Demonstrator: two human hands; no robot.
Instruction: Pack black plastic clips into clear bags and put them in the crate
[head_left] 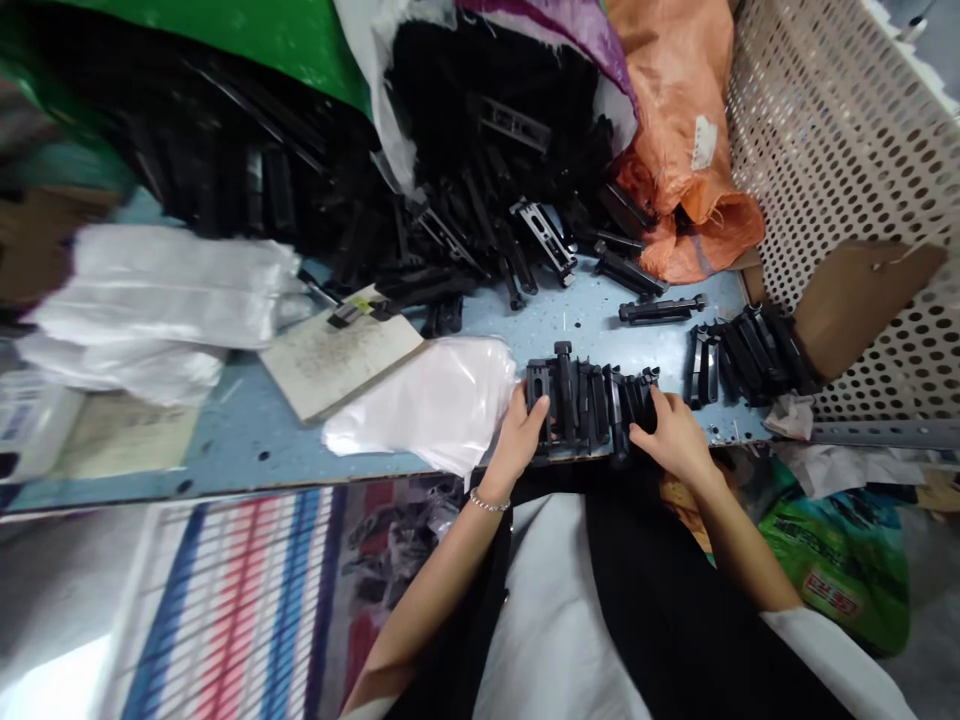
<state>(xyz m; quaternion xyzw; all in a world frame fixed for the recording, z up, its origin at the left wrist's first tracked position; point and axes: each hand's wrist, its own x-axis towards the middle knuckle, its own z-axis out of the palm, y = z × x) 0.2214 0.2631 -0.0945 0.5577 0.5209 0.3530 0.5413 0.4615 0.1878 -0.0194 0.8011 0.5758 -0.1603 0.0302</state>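
Observation:
A row of black plastic parts (583, 400), long and slotted, stands side by side at the table's front edge. My left hand (519, 432) grips the row's left end, its thumb against the outermost part. At the other end, my right hand (673, 435) is closed around the last parts, pressing them inward. Some fingers of both hands are hidden behind the parts. To the left of my left hand lies a stack of clear plastic bags (431, 400). Another group of similar black parts (750, 355) stands to the right of my right hand.
Sacks spill a heap of black parts (480, 230) along the back of the blue table (247, 440). An orange sack (675, 130) and a perforated white panel (847, 170) bound the right. A worn board (341, 365) and white bag bundles (165, 290) lie left.

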